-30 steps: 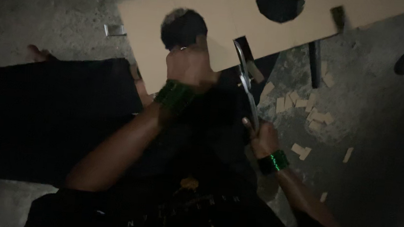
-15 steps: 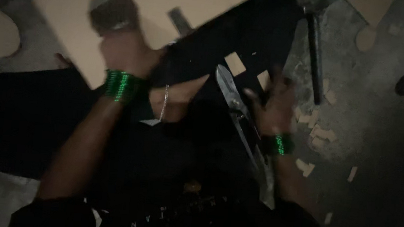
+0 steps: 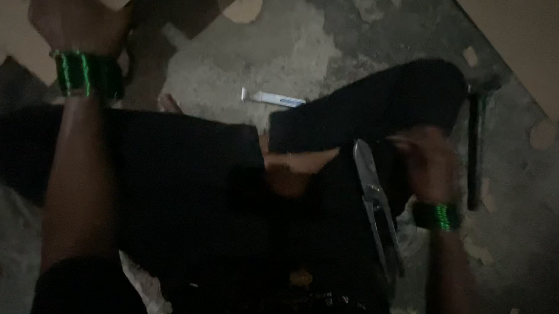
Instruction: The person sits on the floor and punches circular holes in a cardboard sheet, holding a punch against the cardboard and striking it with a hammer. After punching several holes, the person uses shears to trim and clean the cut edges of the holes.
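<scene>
Shears (image 3: 376,207) lie beside blurred right hand (image 3: 425,165); left hand (image 3: 68,10) cut off.

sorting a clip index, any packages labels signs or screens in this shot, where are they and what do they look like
No package, label, sign or screen shows; only cut cardboard and tools.
Cardboard sheet: top left, under the left hand, tan, flat.
Second cardboard sheet: top right on the floor, tan, straight-edged.
Round cardboard cut-out: top centre, tan.
Metal shears: beside the right hand, grey blades.
Small pale cutter: on the concrete floor, centre.
</scene>
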### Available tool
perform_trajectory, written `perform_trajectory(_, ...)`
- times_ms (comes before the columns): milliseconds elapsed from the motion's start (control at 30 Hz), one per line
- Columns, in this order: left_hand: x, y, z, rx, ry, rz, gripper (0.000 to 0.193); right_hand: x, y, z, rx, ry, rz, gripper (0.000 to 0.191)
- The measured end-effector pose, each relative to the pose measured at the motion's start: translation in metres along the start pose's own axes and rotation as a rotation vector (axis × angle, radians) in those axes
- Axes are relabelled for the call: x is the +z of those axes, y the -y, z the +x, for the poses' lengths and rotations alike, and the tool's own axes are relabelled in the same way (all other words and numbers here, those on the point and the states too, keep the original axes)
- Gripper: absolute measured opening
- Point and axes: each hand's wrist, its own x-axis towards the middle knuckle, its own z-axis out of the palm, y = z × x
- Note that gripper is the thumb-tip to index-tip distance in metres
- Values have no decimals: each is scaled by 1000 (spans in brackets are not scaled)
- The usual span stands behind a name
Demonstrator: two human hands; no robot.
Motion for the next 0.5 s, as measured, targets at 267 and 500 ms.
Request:
perform_trajectory(267,2,6,-2,-439,431,-399,77,-73,-62,50,104,-214,-801,68)
perform_trajectory(500,0,9,1,-627,439,-352,101,123,148,279,-760,125,-192,88)
